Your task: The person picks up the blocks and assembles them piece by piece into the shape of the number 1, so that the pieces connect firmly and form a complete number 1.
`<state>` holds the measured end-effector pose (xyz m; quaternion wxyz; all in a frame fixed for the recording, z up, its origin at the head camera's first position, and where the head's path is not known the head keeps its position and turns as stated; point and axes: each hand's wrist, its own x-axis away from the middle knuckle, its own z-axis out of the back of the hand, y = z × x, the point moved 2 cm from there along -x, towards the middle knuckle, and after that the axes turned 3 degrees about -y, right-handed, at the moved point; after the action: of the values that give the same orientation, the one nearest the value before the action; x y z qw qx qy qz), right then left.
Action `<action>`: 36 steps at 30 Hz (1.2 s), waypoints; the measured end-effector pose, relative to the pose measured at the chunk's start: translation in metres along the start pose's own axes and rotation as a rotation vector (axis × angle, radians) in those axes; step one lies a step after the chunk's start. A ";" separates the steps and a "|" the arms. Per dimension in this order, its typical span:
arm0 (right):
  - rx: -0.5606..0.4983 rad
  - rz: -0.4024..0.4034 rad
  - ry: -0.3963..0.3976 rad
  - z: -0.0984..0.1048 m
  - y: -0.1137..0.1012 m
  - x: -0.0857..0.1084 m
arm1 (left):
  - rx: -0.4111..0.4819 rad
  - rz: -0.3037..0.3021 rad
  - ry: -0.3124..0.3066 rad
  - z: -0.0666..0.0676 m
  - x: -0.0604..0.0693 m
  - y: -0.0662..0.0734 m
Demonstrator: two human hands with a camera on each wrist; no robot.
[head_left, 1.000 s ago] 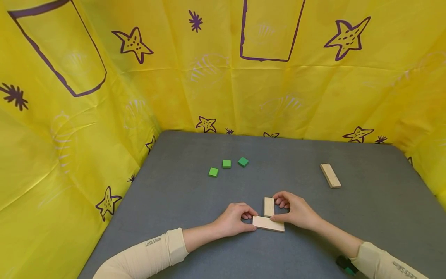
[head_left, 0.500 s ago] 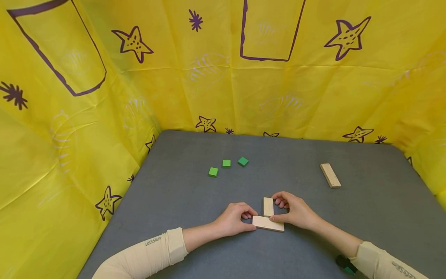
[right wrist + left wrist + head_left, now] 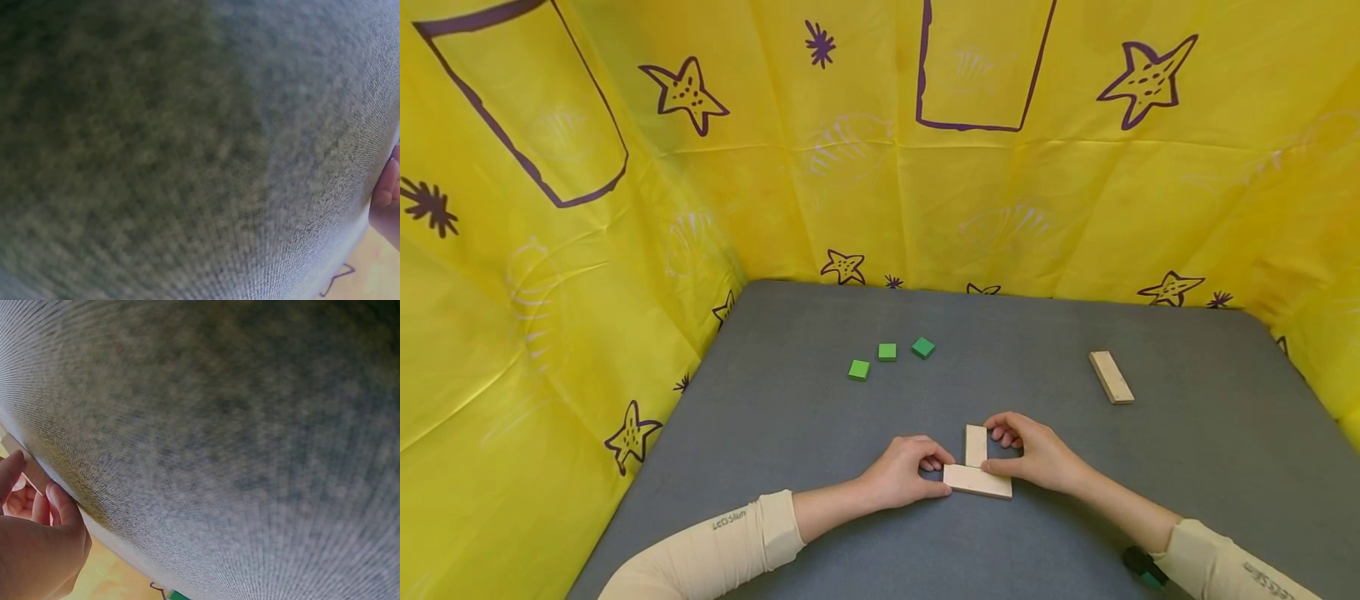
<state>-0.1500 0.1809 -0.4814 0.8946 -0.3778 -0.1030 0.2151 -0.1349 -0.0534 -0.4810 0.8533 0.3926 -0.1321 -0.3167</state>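
Observation:
Two flat, pale wooden blocks lie against each other on the grey table, forming an upside-down T. My left hand (image 3: 901, 473) pinches the left end of the near, crosswise block (image 3: 976, 481) between thumb and fingers. Standing away from its far edge is the second wooden block (image 3: 976, 446). My right hand (image 3: 1033, 450) holds that one, index finger at its far right corner and thumb where the blocks meet. In the left wrist view, my left hand (image 3: 44, 544) shows beside a strip of wood (image 3: 34, 474). The right wrist view catches only part of my right hand (image 3: 387, 200).
Three small green tiles lie farther back: two light green (image 3: 859, 371) (image 3: 887, 352) and a darker tile (image 3: 923, 347). Another wooden block (image 3: 1111, 377) rests at the right. Yellow cloth (image 3: 850, 192) walls in the grey table (image 3: 820, 550). A dark object (image 3: 1142, 567) sits by the right sleeve.
The second wooden block has slid slightly left along the far edge of the crosswise block, my right fingers staying close to it. My left hand has kept its place.

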 end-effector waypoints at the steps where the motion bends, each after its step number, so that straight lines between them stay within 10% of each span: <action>1: -0.002 0.001 0.001 0.000 0.000 0.000 | 0.001 0.000 0.000 0.000 0.000 0.000; 36: -0.156 0.028 0.023 0.010 0.008 -0.001 | 0.019 -0.016 0.009 0.001 0.001 0.002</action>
<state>-0.1566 0.1912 -0.4802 0.8606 -0.4502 -0.1038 0.2145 -0.1338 -0.0539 -0.4792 0.8476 0.4031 -0.1283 -0.3203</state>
